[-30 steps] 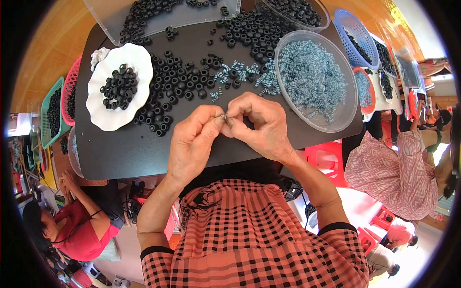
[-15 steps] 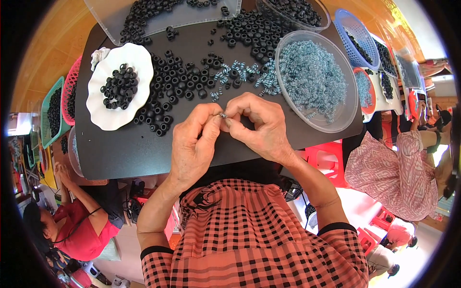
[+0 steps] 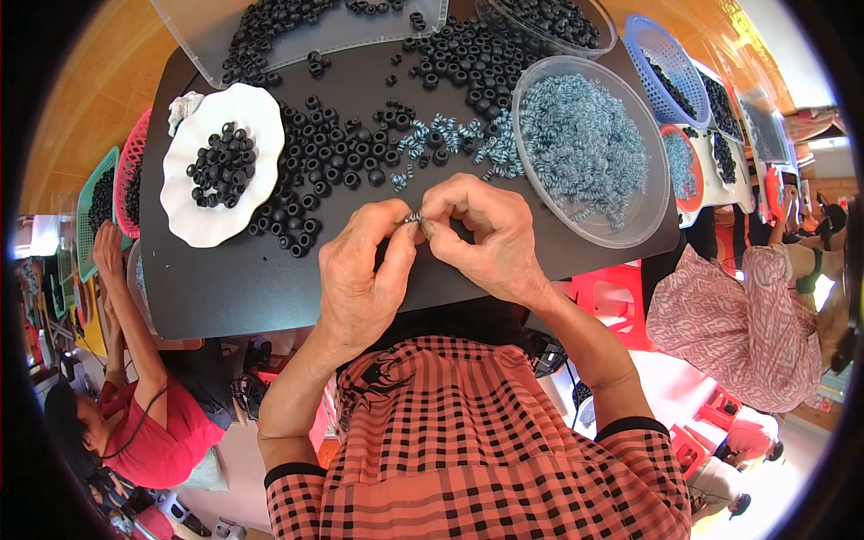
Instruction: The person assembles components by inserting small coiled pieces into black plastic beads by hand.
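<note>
My left hand (image 3: 362, 274) and my right hand (image 3: 486, 236) meet over the near part of the dark table, both closed in a pinch. Between their fingertips is a small metal coil spring (image 3: 413, 217), partly hidden by the fingers. Just beyond my hands lie loose blue-grey springs (image 3: 450, 131) and a spread of black, round, hollow plastic pieces (image 3: 335, 162). To the right, a clear round tub (image 3: 654, 193) is heaped with the same springs. On the left, a white wavy-edged plate (image 3: 187, 216) bears a small pile of black pieces.
A clear bin (image 3: 360, 40) with black pieces lies at the back, beside a clear round bowl (image 3: 615, 40) of them. Blue basket (image 3: 643, 40) and pink basket (image 3: 126, 211) stand past the table's sides. A co-worker in red (image 3: 171, 441) sits at left, another person (image 3: 733, 333) at right.
My left fingers have shifted slightly, and more of the spring shows between my fingertips. The co-worker at left has raised a hand toward the baskets.
</note>
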Tool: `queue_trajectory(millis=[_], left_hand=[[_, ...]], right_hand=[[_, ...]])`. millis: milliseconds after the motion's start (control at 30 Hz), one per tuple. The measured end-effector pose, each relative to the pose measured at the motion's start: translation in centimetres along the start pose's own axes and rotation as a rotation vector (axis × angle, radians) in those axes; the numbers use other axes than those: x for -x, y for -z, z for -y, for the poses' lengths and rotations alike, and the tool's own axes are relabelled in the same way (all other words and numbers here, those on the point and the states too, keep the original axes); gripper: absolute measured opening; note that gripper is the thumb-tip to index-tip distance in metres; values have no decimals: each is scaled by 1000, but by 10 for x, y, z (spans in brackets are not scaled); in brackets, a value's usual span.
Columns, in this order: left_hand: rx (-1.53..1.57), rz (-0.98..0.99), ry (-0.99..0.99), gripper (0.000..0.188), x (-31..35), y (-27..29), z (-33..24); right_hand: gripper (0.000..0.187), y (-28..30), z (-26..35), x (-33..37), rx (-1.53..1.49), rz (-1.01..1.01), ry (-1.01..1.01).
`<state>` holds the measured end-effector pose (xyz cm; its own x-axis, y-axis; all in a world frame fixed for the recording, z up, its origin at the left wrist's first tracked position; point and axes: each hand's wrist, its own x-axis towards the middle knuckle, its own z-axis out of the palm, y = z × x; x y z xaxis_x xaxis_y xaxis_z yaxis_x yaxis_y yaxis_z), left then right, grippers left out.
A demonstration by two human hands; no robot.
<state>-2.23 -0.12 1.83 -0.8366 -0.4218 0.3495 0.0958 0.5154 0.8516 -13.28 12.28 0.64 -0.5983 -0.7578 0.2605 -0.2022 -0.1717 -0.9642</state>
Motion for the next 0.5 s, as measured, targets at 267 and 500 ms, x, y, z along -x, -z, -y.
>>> queue_trajectory(millis=[267, 500], left_hand=[[219, 53, 182, 8, 1, 1, 2], [252, 139, 316, 11, -5, 11, -8]], right_hand=[[14, 2, 2, 1, 59, 4, 2], [14, 0, 1, 1, 20, -38, -11]])
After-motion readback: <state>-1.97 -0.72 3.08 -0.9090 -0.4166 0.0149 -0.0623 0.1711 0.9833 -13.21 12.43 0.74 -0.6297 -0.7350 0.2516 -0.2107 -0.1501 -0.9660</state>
